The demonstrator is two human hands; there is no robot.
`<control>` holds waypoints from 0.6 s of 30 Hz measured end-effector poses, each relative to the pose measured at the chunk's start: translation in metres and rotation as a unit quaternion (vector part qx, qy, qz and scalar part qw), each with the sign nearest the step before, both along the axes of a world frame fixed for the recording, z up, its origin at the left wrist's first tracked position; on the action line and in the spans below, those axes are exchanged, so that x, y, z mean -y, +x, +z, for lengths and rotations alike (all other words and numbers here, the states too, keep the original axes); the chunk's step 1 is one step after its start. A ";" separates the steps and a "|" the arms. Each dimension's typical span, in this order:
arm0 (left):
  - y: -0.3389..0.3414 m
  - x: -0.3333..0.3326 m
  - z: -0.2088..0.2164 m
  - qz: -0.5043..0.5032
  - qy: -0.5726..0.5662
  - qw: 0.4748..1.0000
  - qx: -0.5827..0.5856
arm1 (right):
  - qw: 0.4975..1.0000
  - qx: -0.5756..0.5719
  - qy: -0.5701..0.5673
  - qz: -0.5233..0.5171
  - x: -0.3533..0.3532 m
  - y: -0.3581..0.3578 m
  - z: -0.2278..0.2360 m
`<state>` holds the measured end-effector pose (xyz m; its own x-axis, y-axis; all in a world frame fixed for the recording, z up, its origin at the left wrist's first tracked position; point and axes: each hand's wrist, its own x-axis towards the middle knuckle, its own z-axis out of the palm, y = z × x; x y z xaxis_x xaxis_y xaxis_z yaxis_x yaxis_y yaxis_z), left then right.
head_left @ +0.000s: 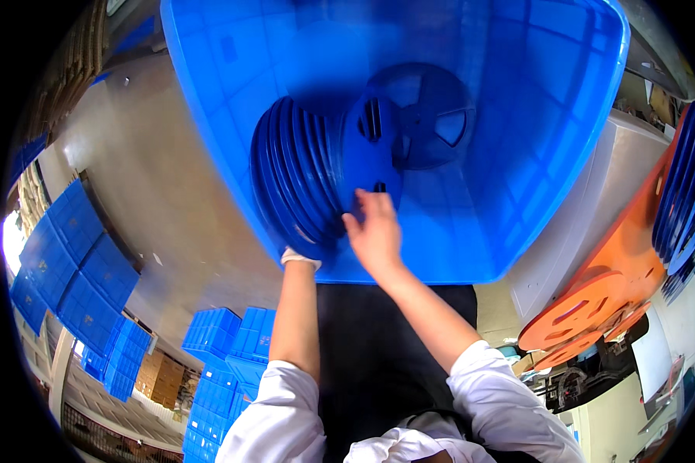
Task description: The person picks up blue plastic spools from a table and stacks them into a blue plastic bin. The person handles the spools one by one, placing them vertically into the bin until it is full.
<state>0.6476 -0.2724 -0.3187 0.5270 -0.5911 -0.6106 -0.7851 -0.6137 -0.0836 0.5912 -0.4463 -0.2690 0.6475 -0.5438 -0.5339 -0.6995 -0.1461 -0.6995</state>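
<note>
Inside a large blue plastic bin (208, 100) stands a row of blue plastic reels (301, 166), their rims side by side and tilted on edge. My right hand (377, 231) is at the right end of the row, with thumb and fingers apart, near the slotted face of the end reel. At the lower left of the row is my left hand (301, 256). A white band shows at its wrist, and its fingers are hidden behind the reels. Another blue reel (457, 89) with wide cut-outs leans against the inside of the bin, beyond the row.
Orange reels (575, 309) with slotted faces are to the right, with more blue reels (687, 193) farther right. A grey panel (567, 224) stands beside the bin. Blue crates (77, 262) and cardboard boxes (160, 378) are stacked at the left, with more blue crates (224, 370) nearer.
</note>
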 end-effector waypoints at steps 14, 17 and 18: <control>0.020 0.126 0.051 0.039 -0.195 0.980 0.006 | 0.975 0.084 0.167 -0.118 0.071 -0.037 -0.109; 0.017 0.141 0.038 0.061 -0.233 0.971 0.016 | 0.980 -0.116 -0.152 -0.050 0.171 -0.048 -0.215; 0.014 0.134 0.029 0.065 -0.254 0.964 0.035 | 0.979 -0.105 -0.174 -0.032 0.194 -0.040 -0.239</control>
